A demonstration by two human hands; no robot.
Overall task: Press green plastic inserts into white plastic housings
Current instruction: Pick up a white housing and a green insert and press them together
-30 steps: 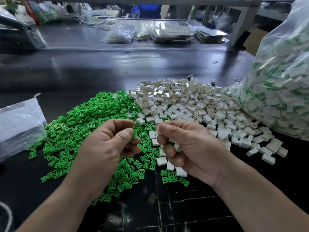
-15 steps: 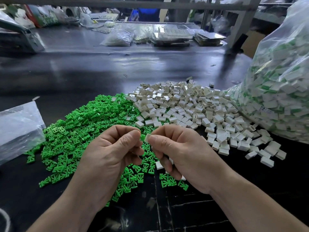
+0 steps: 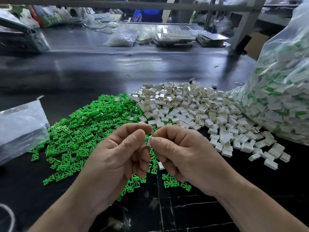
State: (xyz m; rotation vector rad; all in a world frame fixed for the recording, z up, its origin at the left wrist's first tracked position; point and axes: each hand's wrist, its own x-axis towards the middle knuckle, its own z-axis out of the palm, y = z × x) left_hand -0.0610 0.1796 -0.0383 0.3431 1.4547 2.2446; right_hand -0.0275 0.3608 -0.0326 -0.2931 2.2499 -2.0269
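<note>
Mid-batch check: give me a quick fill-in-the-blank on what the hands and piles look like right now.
1. The right hand pinches a ____ housing.
2. The left hand holds a ____ insert against it.
3. The loose green pile lies ____ of the loose white pile.
4. The big bag of white-and-green parts sits on the ____ side.
Missing: white; green; left; right.

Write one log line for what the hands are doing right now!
left hand: pinches green insert | right hand: pinches white housing | step: insert meeting housing, not visibly seated
</note>
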